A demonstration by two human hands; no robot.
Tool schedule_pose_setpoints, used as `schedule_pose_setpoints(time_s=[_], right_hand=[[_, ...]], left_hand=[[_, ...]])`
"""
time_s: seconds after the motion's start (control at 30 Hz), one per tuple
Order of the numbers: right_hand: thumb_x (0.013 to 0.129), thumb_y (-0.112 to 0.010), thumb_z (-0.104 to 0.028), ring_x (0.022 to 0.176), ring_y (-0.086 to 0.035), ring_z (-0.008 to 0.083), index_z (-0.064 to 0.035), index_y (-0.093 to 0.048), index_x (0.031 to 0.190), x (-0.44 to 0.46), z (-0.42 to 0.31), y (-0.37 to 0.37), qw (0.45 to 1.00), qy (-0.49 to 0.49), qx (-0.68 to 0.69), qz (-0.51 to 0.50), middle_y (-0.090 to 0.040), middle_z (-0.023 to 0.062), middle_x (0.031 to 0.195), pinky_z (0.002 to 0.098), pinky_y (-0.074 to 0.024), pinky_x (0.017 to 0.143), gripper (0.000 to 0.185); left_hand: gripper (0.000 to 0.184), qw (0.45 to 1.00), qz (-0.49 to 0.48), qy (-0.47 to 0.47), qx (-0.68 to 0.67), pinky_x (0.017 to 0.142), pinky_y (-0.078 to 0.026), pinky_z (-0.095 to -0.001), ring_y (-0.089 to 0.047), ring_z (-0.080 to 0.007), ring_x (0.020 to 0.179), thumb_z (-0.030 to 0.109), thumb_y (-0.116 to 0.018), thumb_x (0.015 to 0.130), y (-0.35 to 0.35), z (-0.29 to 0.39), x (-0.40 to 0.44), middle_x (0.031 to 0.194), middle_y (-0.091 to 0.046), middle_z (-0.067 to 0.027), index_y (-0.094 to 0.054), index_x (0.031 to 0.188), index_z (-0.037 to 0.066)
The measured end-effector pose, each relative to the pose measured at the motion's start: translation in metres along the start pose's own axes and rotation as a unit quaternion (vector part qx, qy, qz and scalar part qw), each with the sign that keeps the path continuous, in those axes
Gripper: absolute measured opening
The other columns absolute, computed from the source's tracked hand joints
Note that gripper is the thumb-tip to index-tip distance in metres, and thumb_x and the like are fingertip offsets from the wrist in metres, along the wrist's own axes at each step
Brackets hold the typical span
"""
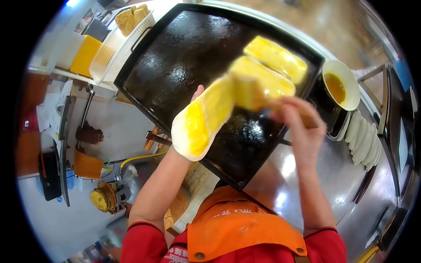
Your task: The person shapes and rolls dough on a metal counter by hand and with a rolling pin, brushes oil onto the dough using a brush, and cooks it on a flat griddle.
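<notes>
A long, flat piece of dough point(182, 131) lies draped over my left hand point(198, 92) and wrist, which hold it up above the black griddle point(166, 87). Yellow egg wash coats much of its top, while the end near my wrist is still pale. Only a few fingertips of my left hand show past the dough's edge. My right hand point(302, 118) grips a pastry brush point(248, 93) by its handle, the bristles blurred over the dough's far end. Two yellow-coated dough pieces, one at the back point(276, 57) and one nearer point(258, 76), lie on the griddle.
A bowl point(351, 83) with orange-yellow liquid stands right of the griddle. Several pale dough strips point(364, 138) lie on the steel counter point(280, 175). At the upper left, a white basket point(118, 48) holds browned pieces point(126, 22). A yellow hose point(140, 157) runs below the griddle's left side.
</notes>
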State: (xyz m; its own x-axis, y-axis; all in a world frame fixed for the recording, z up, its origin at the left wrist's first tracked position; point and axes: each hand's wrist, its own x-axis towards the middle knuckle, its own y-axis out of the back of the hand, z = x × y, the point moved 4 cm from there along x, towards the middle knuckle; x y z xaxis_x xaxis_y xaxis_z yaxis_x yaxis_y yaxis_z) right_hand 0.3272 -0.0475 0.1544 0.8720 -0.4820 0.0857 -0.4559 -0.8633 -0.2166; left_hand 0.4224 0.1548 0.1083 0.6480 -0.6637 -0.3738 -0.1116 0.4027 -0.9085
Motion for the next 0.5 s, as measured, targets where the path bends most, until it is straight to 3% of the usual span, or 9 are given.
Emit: schedule_pose_setpoints(time_s=[0.03, 0.07, 0.1, 0.2, 0.23, 0.3, 0.33, 0.4, 0.5], right_hand=[[0.087, -0.065, -0.002, 0.084, -0.065, 0.0132, -0.0039, -0.069, 0.106, -0.009, 0.0, -0.011, 0.997, -0.02, -0.053, -0.058, -0.07, 0.008, 0.097, 0.0264, -0.0531, 0.072, 0.019], [0.083, -0.068, 0.001, 0.082, -0.066, 0.015, -0.0047, -0.068, 0.104, -0.021, -0.005, -0.024, 0.982, 0.095, -0.135, -0.097, -0.069, 0.0102, 0.097, 0.0264, -0.0525, 0.071, 0.022], [0.081, -0.07, 0.003, 0.082, -0.067, 0.0191, -0.0046, -0.067, 0.104, -0.031, -0.013, -0.035, 0.97, 0.169, -0.131, -0.112, -0.069, 0.0126, 0.099, 0.0281, -0.053, 0.072, 0.025], [0.08, -0.069, 0.006, 0.088, -0.069, 0.0203, -0.0005, -0.065, 0.106, -0.045, -0.035, -0.024, 0.969, 0.154, -0.087, -0.173, -0.069, 0.0138, 0.101, 0.0294, -0.0543, 0.074, 0.027], [0.082, -0.068, 0.004, 0.087, -0.069, 0.0207, 0.0011, -0.065, 0.106, -0.043, -0.04, -0.021, 0.985, 0.062, 0.007, -0.162, -0.069, 0.0138, 0.1, 0.0289, -0.0547, 0.075, 0.025], [0.085, -0.066, 0.001, 0.086, -0.069, 0.0216, 0.0043, -0.065, 0.105, -0.041, -0.043, -0.015, 0.966, -0.123, 0.189, -0.128, -0.069, 0.0138, 0.099, 0.028, -0.0554, 0.076, 0.02], [0.087, -0.065, -0.001, 0.085, -0.069, 0.0222, 0.0053, -0.065, 0.104, -0.035, -0.039, -0.011, 0.965, -0.138, 0.18, -0.132, -0.069, 0.014, 0.098, 0.0284, -0.0561, 0.076, 0.019], [0.09, -0.062, -0.006, 0.081, -0.07, 0.0236, 0.0074, -0.064, 0.104, -0.013, -0.017, -0.001, 0.962, -0.17, 0.162, -0.139, -0.069, 0.0143, 0.096, 0.0294, -0.0575, 0.077, 0.02], [0.091, -0.061, -0.011, 0.075, -0.071, 0.0265, 0.0066, -0.064, 0.105, 0.002, 0.01, 0.031, 0.955, -0.22, 0.187, -0.073, -0.068, 0.0174, 0.095, 0.033, -0.0601, 0.07, 0.023]], left_hand=[[0.044, 0.999, 0.006, -0.026, 0.034, 0.087, -0.053, -0.04, -0.067, -0.0278, 0.096, 0.04, -0.046, 0.099, 0.006, -0.002, 0.009, 0.111, -0.068, -0.0128, -0.06, 0.12, 0.004], [0.042, 0.996, 0.012, -0.052, 0.067, 0.082, -0.056, -0.0379, -0.068, -0.0262, 0.091, 0.041, -0.047, 0.099, 0.008, -0.004, 0.015, 0.106, -0.07, -0.0105, -0.062, 0.118, 0.006], [0.041, 0.984, 0.098, -0.113, 0.101, 0.079, -0.055, -0.0356, -0.067, -0.0232, 0.088, 0.044, -0.048, 0.098, 0.003, -0.008, 0.018, 0.101, -0.07, -0.0073, -0.064, 0.115, 0.009], [0.044, 0.982, 0.087, -0.127, 0.106, 0.086, -0.053, -0.0346, -0.066, -0.0211, 0.097, 0.045, -0.05, 0.097, 0.003, 0.012, 0.018, 0.108, -0.069, -0.0074, -0.063, 0.116, 0.008], [0.045, 0.987, 0.031, -0.106, 0.113, 0.09, -0.052, -0.0346, -0.066, -0.0214, 0.1, 0.044, -0.049, 0.098, 0.009, 0.023, 0.024, 0.112, -0.068, -0.0075, -0.062, 0.119, 0.007], [0.045, 0.972, 0.085, -0.16, 0.152, 0.091, -0.052, -0.034, -0.065, -0.0211, 0.101, 0.044, -0.049, 0.098, 0.015, 0.021, 0.03, 0.113, -0.068, -0.0073, -0.061, 0.122, 0.008], [0.045, 0.962, 0.111, -0.184, 0.17, 0.091, -0.052, -0.0337, -0.065, -0.0209, 0.102, 0.044, -0.049, 0.098, 0.003, 0.014, 0.033, 0.113, -0.068, -0.0071, -0.06, 0.123, 0.008], [0.051, 0.965, 0.081, -0.118, 0.22, 0.098, -0.047, -0.0399, -0.061, -0.0243, 0.11, 0.046, -0.044, 0.099, -0.025, -0.017, 0.025, 0.124, -0.063, -0.009, -0.054, 0.131, 0.007], [0.05, 0.996, -0.001, 0.049, 0.079, 0.097, -0.047, -0.0404, -0.061, -0.0258, 0.11, 0.044, -0.044, 0.099, -0.016, -0.029, 0.026, 0.124, -0.062, -0.012, -0.055, 0.129, 0.005]])
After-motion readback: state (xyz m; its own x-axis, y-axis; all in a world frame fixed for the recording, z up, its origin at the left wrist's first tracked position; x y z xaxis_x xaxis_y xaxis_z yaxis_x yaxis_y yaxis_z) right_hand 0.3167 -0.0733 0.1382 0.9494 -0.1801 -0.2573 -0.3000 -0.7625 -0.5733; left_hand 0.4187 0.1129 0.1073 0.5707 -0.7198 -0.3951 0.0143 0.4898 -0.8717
